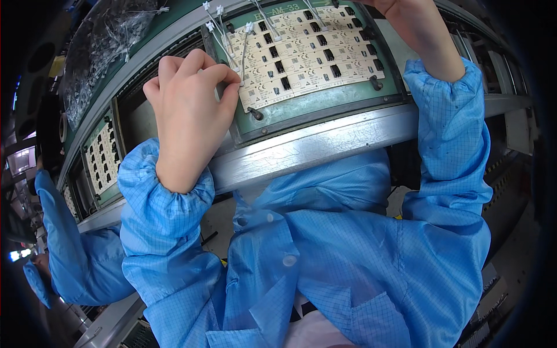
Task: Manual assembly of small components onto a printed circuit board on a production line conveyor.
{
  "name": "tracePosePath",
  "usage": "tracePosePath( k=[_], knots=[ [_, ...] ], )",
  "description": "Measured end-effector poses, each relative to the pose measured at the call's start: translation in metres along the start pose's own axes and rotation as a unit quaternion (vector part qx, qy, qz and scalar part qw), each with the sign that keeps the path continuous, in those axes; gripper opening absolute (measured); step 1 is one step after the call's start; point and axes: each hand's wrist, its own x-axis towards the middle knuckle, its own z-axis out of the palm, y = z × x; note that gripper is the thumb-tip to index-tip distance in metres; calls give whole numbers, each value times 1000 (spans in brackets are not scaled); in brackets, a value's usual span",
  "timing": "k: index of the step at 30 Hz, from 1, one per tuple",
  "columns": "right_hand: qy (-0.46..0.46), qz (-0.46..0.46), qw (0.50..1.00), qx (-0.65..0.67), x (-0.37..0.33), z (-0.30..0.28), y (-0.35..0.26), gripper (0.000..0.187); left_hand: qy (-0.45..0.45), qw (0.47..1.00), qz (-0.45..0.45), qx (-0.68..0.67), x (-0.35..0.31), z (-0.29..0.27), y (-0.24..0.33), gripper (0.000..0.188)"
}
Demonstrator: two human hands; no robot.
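My left hand is at the left edge of a cream circuit board panel. Its thumb and index finger are pinched on the lower end of a thin white connector wire. More white connector wires stand beside it, and others lie across the top of the panel. Rows of small black components sit on the boards. The panel rests in a green fixture with dark posts at its corners. My right hand reaches past the fixture's far right corner; its fingers are cut off by the upper picture edge.
A metal rail runs along the near side of the fixture. Up left lies a pile of clear-bagged wires. Another board panel sits further left on the line. A co-worker in a blue sleeve is at the far left.
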Motion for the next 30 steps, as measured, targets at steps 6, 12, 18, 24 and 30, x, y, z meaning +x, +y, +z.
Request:
tracePosePath(
  k=[6,12,18,24,30],
  knots=[
    [-202,-85,909,354,15,-11,45,20,6,1000,-1,18,-5,1,4,6],
    [-189,-68,911,361,8,-11,43,16,24,999,5,28,-7,5,7,7],
    [-177,-62,917,351,3,-9,41,15,102,987,58,113,-11,13,17,12],
    [-159,-60,916,362,-2,-6,38,15,95,985,68,127,-12,10,18,11],
    [-149,-89,922,347,-5,-5,43,15,60,994,71,53,-12,7,11,9]
  ],
)
